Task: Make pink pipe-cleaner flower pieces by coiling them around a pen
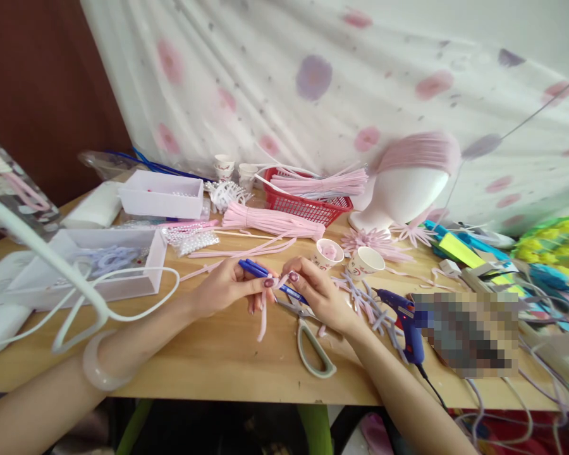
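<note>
A blue pen (pixel 290 291) slants between my two hands over the front of the table, and a pink pipe cleaner (pixel 263 319) crosses it with one end hanging down. My left hand (pixel 225 289) is closed around the pen, its thumb pressing on the pipe cleaner. With thumb and fingers pinched, my right hand (pixel 321 296) grips the pipe cleaner close to the pen. Grey-handled scissors (pixel 317 351) lie on the wood just below my right hand, their blades partly hidden. A paper cup (pixel 330 254) with pink pieces stands behind that hand.
On the right lies a blue glue gun (pixel 410 325) with its cord. Loose pipe-cleaner pieces (pixel 374 316) lie beside it. Behind are a pink pipe-cleaner bundle (pixel 275 221), a red basket (pixel 308 205) and a white head form (pixel 403 189). White boxes (pixel 159 268) stand left.
</note>
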Available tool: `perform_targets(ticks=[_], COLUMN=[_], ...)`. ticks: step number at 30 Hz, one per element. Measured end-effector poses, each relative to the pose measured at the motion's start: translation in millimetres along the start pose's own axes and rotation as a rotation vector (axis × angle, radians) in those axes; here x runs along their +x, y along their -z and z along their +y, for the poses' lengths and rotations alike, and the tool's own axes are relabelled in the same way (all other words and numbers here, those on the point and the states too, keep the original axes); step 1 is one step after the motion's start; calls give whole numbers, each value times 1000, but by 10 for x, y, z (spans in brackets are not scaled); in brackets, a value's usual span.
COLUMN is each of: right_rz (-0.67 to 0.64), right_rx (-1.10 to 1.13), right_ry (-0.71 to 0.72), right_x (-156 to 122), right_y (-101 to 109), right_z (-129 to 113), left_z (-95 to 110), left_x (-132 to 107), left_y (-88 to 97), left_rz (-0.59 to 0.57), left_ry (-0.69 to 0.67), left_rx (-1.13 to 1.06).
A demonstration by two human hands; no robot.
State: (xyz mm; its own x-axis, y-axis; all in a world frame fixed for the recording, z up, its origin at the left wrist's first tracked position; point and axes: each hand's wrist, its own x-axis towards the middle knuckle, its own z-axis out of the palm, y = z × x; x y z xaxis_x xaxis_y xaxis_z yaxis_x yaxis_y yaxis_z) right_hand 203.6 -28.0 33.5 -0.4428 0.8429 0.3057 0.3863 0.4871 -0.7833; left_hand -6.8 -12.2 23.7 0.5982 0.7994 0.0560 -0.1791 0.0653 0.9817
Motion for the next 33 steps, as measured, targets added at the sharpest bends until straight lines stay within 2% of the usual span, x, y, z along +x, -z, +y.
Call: perform_targets(ticks=[5,9,17,25,33], right_rz=[82,99,86,4,6], right_rx=[-154,-246,-266,-38,33], right_ry=[-69,-26,40,-44,-100], right_x=[-70,-95,-121,-67,-71], right_y=[-92,-84,-37,12,7], right_z=[-23,-15,-32,-117,-114], left_z=[-15,-30,-24,-26,28], left_x=[3,-5,-19,-7,-24], left_y=[-26,-21,14,5,2], left_rz=[34,45,-30,-46,-12], left_ry=[-9,-2,33,42,89], left_rx=[-7,52,87,63,151])
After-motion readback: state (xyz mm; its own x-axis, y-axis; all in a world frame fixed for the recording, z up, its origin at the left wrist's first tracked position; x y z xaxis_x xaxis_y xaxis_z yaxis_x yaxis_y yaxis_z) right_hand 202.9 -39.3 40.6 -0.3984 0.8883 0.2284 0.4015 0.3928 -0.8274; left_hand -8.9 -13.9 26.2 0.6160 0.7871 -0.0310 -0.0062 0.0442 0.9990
